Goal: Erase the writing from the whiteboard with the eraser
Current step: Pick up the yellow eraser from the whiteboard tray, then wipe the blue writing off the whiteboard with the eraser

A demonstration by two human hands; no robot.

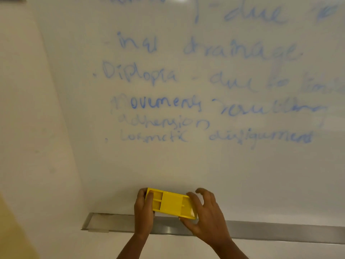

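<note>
A yellow plastic eraser [172, 203] is held just above the board's tray, low in the view. My left hand [144, 212] grips its left end, fingers wrapped over the edge. My right hand [204, 215] holds its right end, thumb under the lower corner and fingers partly spread. The whiteboard [168, 165] fills most of the view. Several lines of faded, smudged blue writing [205, 105] cover its upper and middle area, well above the eraser. The strip of board right above the eraser bears no writing.
A grey metal marker tray [280, 231] runs along the board's bottom edge, right under both hands. A cream wall [28, 128] lies to the left of the board. A yellowish blurred shape [11, 236] sits at the bottom left corner.
</note>
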